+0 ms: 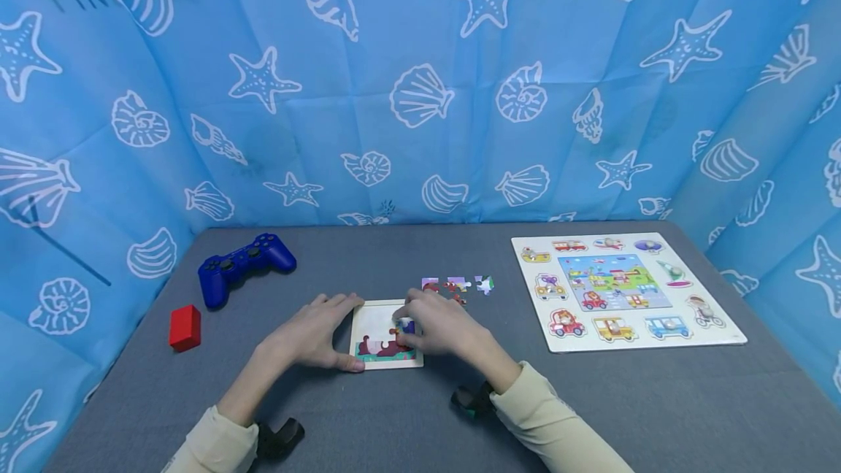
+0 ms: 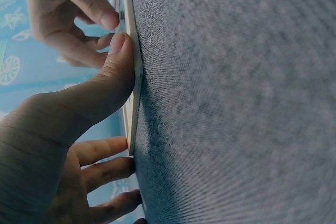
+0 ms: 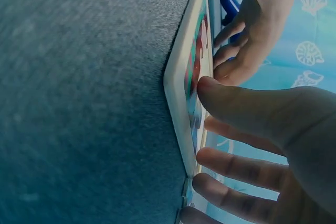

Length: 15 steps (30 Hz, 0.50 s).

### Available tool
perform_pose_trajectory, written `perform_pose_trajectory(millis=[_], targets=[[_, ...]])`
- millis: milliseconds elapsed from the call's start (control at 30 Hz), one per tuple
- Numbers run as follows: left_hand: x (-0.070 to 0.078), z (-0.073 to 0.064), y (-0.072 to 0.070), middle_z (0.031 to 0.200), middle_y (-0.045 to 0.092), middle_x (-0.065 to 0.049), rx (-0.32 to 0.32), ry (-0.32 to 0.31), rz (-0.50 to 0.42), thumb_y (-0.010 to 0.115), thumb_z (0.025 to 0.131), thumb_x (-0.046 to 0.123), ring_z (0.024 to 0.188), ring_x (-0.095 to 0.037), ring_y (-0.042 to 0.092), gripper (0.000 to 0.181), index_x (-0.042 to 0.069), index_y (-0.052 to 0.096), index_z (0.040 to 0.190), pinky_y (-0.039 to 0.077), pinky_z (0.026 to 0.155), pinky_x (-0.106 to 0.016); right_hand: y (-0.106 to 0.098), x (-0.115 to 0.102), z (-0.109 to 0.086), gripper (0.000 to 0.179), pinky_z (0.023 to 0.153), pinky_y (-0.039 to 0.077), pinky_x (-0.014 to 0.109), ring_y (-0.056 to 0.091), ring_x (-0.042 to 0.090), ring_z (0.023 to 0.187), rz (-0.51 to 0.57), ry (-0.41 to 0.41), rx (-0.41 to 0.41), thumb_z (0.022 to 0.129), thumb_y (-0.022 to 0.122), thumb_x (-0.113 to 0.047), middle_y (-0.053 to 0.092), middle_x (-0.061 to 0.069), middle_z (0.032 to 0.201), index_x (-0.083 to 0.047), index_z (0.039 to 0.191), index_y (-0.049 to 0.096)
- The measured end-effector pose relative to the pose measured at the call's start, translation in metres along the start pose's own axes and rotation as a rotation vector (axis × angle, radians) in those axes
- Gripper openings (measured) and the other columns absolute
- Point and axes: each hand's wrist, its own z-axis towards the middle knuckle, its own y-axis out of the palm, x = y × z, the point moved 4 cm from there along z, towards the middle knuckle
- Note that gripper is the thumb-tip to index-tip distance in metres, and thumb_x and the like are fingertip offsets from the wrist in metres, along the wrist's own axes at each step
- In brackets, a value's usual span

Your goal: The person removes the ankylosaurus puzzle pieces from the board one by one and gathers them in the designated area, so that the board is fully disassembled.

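A small wooden puzzle tray [image 1: 386,366] lies in front of me, its lower part filled with maroon and green jigsaw pieces [image 1: 379,349]. My left hand [image 1: 312,334] holds the tray's left side, thumb on the near edge and fingertips at the far edge. In the left wrist view that thumb [image 2: 121,59] presses the pale rim. Over the tray's right half, my right hand [image 1: 436,323] has thumb and index finger on either side of a blue-and-white jigsaw piece [image 1: 405,325]. The right wrist view shows its thumb [image 3: 215,90] low over the laid pieces; the palm hides part of the tray.
Loose jigsaw pieces [image 1: 456,284] lie behind the right hand. A large peg puzzle board [image 1: 537,298] with vehicle pictures is at the right. On the left are a blue game controller [image 1: 243,265] and a red block [image 1: 185,328]. A blue seashell curtain [image 1: 420,144] stands behind the table.
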Motion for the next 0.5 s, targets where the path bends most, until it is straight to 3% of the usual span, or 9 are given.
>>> perform_pose_trajectory(millis=[233,500], targets=[[0.0012,-0.0012,-0.0006,0.155,0.049,-0.020,0.010,0.018,0.008,0.085,0.071,0.064,0.138,-0.046,0.047,0.103,0.013,0.045,0.152,0.040,0.108,-0.070,0.0027,0.0002,-0.0015,0.033,0.072,0.055,0.032,0.061,0.020,0.101,-0.026,0.016,-0.014,0.093,0.076,-0.029,0.067,0.008,0.117,-0.013,0.122,0.076],[0.0011,-0.0012,-0.0008,0.156,0.048,-0.020,0.011,0.016,0.009,0.085,0.072,0.063,0.138,-0.046,0.047,0.103,0.013,0.045,0.152,0.040,0.109,-0.069,0.0025,-0.0008,-0.0036,0.031,0.068,0.054,0.033,0.060,0.021,0.101,-0.008,0.005,-0.006,0.093,0.076,-0.028,0.067,0.008,0.118,-0.013,0.120,0.077]])
